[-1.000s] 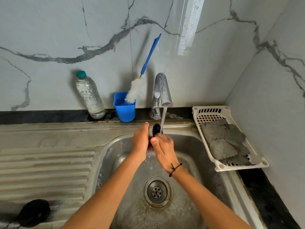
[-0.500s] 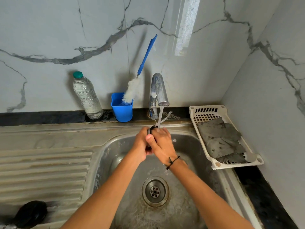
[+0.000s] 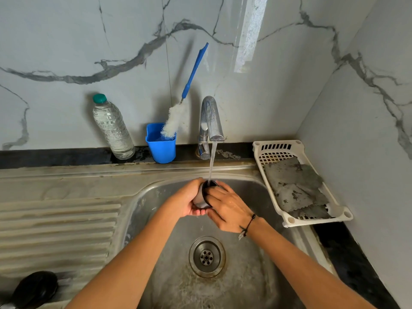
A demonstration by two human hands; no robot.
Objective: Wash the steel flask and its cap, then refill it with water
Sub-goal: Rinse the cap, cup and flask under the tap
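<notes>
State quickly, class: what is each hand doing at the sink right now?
Left hand: holding the steel cap, fingers curled round it under the tap's stream.
Right hand: open, fingers laid against the cap's dark mouth, rubbing or steadying it.

One bottle (image 3: pixel 112 128), one brush (image 3: pixel 178 112), one tap (image 3: pixel 210 121) (running), two hands (image 3: pixel 189 200).

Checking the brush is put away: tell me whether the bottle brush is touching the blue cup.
Touching. The head view shows the bottle brush standing with its white bristle end inside the blue cup, resting against the cup's rim, its blue handle leaning toward the wall.
</notes>
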